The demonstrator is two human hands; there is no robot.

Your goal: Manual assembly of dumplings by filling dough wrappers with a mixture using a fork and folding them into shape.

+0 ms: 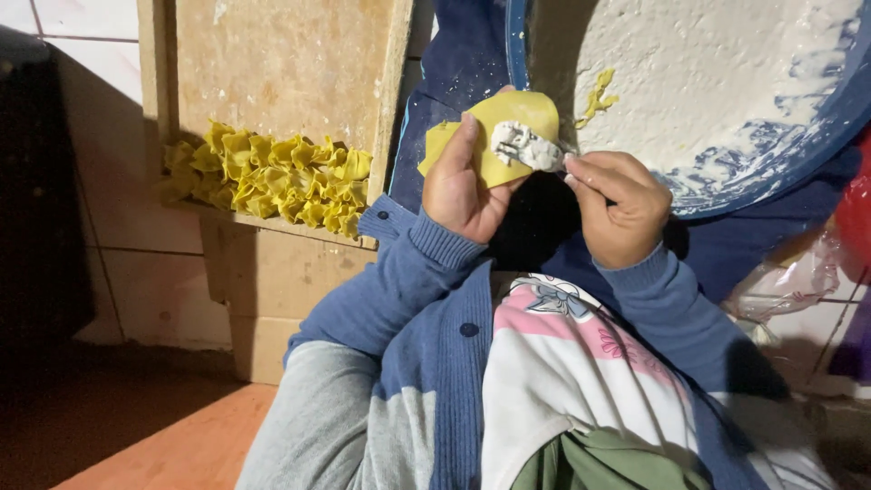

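While the view is read from the left edge across, the following is noted.

Wooden board: a pale, scuffed wooden board (281,63) is seen propped at upper left, against white wall tiles.
Folded pieces: a heap of bright yellow folded dough pieces (272,181) is piled along the board's lower edge.
Left hand (463,186): curled under a flat yellow dough wrapper (494,136), which is held up from below, thumb pressed on its face; blue knitted cuff at the wrist.
Filling: a small lump of whitish filling (522,145) is set on the wrapper's middle.
Right hand (617,204): closed in a loose fist just beside the left, fingertips pinched on a thin utensil that touches the filling; little of the utensil can be made out.
Basin: a large round blue basin (817,118), smeared with white paste, is seen at upper right, behind both hands.
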